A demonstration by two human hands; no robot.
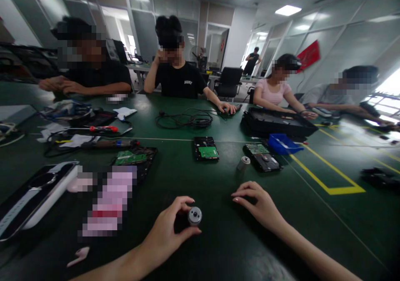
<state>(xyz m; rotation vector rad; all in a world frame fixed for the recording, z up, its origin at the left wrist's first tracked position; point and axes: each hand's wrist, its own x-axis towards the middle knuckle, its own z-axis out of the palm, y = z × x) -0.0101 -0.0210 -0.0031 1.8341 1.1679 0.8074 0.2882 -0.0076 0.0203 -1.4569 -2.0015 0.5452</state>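
Observation:
A small metal cylindrical motor (195, 217) is at the front middle, its round end with small holes facing me. My left hand (170, 222) curves around it, closed, thumb on the near side and fingers on the far side. To the right, my right hand (258, 202) hovers low over the table with loosely bent fingers. Its thumb and index tips come near each other, and I see nothing between them. Beyond that hand stands a second metal motor (243, 163). Behind it lie one hard drive (263, 157) and, farther left, another hard drive (206, 148) with a green board.
At left are a phone (109, 202), a white case (40, 193), an earbud (79, 255), a hard drive (134, 158), an electric screwdriver (109, 144) and a red-handled screwdriver (103, 129). A blue bin (284, 143), black tray (278, 123) and coiled cable (187, 118) lie farther back. Several people sit opposite.

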